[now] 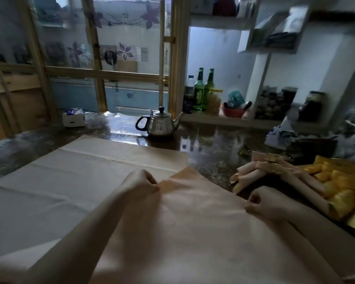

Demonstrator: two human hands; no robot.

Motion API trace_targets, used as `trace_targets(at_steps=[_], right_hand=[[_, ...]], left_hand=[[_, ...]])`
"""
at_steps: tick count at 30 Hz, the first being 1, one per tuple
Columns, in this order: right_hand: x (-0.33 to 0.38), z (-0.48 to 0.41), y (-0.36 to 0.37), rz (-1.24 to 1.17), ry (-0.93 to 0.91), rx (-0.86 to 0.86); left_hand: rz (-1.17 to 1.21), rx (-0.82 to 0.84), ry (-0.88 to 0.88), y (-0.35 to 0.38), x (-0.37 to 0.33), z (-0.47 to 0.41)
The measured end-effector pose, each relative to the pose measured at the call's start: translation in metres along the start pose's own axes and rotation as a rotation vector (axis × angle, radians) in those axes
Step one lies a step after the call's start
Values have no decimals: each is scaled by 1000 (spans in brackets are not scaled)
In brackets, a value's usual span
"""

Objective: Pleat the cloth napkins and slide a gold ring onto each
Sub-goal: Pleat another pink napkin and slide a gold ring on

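Observation:
A peach cloth napkin [193, 222] lies spread flat in front of me, over a larger white cloth [70, 181]. My left hand [139, 184] pinches the napkin's far left corner. My right hand [262, 203] pinches its far right edge. To the right lie several pleated peach napkins [252, 171] with gold rings [273, 159] on them, beside a pile of yellow pleated napkins [336, 185].
A steel teapot [160, 124] stands on the dark glossy counter [209, 146] behind the cloths. A white packet [73, 117] sits at the back left. Green bottles [199, 91], a red bowl [233, 111] and jars stand on the low shelf. Crumpled cloth [281, 134] lies at the right.

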State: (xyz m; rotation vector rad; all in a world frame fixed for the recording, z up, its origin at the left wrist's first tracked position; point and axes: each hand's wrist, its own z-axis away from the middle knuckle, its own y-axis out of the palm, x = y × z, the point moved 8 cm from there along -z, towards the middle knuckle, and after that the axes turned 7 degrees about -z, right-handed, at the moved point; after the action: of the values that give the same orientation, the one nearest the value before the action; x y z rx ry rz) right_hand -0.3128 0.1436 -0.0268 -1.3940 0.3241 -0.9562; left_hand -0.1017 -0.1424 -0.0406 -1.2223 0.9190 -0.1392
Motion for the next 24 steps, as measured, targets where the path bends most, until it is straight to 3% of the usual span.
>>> trace_targets(at_steps=[9,12,14,18,21,24], right_hand=[[-29,39,-15,-167,64,-221],[-19,40,-14,-72,17,-386],[-9,45,-5,18,-22,-448],[16,53,40,201,-101,-232],[20,55,53,220,-84,-183],[14,49,57,188,-54,-166]], left_hand=[[-170,-248,-23,16,-40,28],[-286,-302,58,15,-44,37],[-294,-320,202,14,-56,54],[-409,-43,519,48,-84,96],[-548,46,500,72,-83,104],[-507,58,471,86,-77,102]])
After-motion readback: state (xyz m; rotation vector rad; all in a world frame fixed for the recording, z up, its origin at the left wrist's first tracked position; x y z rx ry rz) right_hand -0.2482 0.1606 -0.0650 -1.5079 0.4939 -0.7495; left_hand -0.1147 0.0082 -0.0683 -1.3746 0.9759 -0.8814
